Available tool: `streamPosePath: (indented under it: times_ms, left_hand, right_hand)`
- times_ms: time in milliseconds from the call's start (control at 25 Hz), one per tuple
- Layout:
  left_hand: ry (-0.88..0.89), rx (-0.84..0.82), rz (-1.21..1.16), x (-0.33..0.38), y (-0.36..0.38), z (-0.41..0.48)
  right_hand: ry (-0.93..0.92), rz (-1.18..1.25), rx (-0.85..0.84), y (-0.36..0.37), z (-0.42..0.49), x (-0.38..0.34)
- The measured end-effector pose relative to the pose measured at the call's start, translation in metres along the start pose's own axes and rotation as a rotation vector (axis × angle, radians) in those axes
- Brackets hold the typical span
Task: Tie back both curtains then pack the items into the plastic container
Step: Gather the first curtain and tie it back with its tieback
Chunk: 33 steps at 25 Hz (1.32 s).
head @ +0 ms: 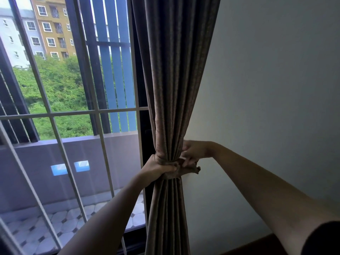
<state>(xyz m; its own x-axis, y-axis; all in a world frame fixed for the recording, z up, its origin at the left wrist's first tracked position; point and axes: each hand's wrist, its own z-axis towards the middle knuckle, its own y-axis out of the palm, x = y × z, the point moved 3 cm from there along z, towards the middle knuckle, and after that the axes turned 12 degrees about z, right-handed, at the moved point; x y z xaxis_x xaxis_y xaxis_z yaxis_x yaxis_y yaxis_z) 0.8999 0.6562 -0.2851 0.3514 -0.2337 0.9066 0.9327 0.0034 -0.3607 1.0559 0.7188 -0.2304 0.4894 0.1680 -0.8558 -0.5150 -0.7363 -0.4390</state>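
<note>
the right forearm (257, 190), ending in a dark sleeve (323, 240), lies nearest, reaching up from the lower right corner. the left forearm (103, 218) rises from the bottom centre. the left hand (159, 169) is closed around the gathered curtain (174, 89) at its waist, fingers curled over the tie-back band (165, 161) that circles the bunch. the right hand (194, 150) sits on the wall side of the bunch, fingers bent and seemingly pinching the band's loose end, though the grip is partly hidden.

the curtain hangs between the window (73, 115) and the pale wall (276, 89). any hook for the band is out of sight.

to do this well, i'd judge the left grip should stay firm so no pleat spills while the right draws the band snug and fastens it level.

no brand, label or readable writing shows. the plastic container and its items are not in view.
</note>
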Motion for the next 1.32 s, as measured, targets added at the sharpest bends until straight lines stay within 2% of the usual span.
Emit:
streamPosePath:
  times_ms: [160, 280, 520, 680, 800, 880, 1040, 1200, 1320]
  left_hand:
    - [-0.016, -0.016, 0.035, 0.001, -0.003, 0.001]
    - [-0.034, -0.01, 0.058, -0.001, -0.005, 0.002]
    - [-0.026, 0.035, 0.069, -0.01, -0.01, 0.006]
    - [-0.041, 0.08, 0.061, -0.011, -0.012, 0.004]
    - [-0.04, 0.075, 0.06, -0.01, -0.011, 0.003]
    - [-0.046, 0.074, 0.045, -0.01, -0.011, 0.003]
    - [-0.085, 0.07, -0.007, -0.013, -0.011, 0.003]
    - [-0.056, 0.049, -0.03, -0.01, -0.009, 0.001]
    - [0.02, 0.028, 0.004, -0.004, -0.002, -0.002]
  right_hand:
    - [0.137, -0.129, -0.028, 0.007, 0.001, 0.016]
    - [0.123, -0.192, -0.018, 0.006, 0.005, 0.02]
    - [-0.026, -0.296, 0.183, 0.0, 0.004, 0.024]
    - [-0.231, -0.689, 0.298, 0.004, 0.002, 0.02]
    - [-0.373, -0.915, 0.404, 0.001, -0.013, 0.009]
    - [-0.403, -1.019, 0.406, -0.001, -0.023, 0.001]
    - [-0.304, -0.719, 0.249, 0.002, -0.039, 0.013]
    - [-0.307, -0.367, 0.368, 0.027, -0.06, 0.04]
    - [-0.325, -0.229, 0.404, 0.053, -0.075, 0.047]
